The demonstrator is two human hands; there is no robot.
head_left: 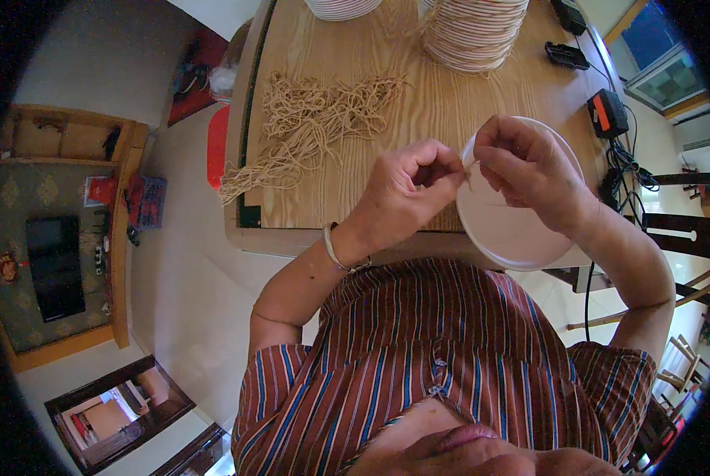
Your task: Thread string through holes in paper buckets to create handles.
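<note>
At the table's (426, 107) near right edge, the left hand (409, 184) and right hand (533, 165) pinch a short tan strand (472, 178) at the white round dish (514, 232). The step appears to be fingering this strand; the next move likely calls for steady, fine fingertip control.

Clock centred between our left hand (420, 176) and right hand (536, 163). We can pass over wood-grain tabletop (426, 107) at 11 o'clock, between tangled twine pile (315, 115) at 10 and white container stack (475, 33) at 12; also at 1. Blocking us: black adapter (609, 115) at 2, cables (626, 168) at 3, white tub (518, 226) at 5.
</note>
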